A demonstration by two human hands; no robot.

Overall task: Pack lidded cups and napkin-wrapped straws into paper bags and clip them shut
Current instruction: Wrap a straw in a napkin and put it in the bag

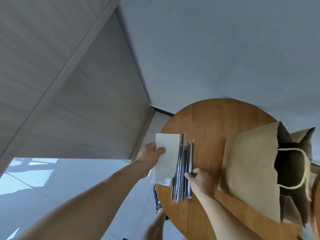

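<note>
A round wooden table (207,122) carries a row of black straws in clear wrappers (181,170). My right hand (199,179) pinches one straw at the right side of that row. My left hand (150,153) pinches a white napkin (168,153) and holds it lifted beside the straws, above a small stack of napkins (161,181) at the table's left edge. A brown paper bag (251,167) with a rope handle lies on its side to the right, its open mouth facing right. No cup is visible.
A second brown bag (303,135) sits behind the first at the table's far right edge. Grey wall panels and a tiled floor (69,179) lie to the left. My sandalled foot (157,201) shows below the table edge.
</note>
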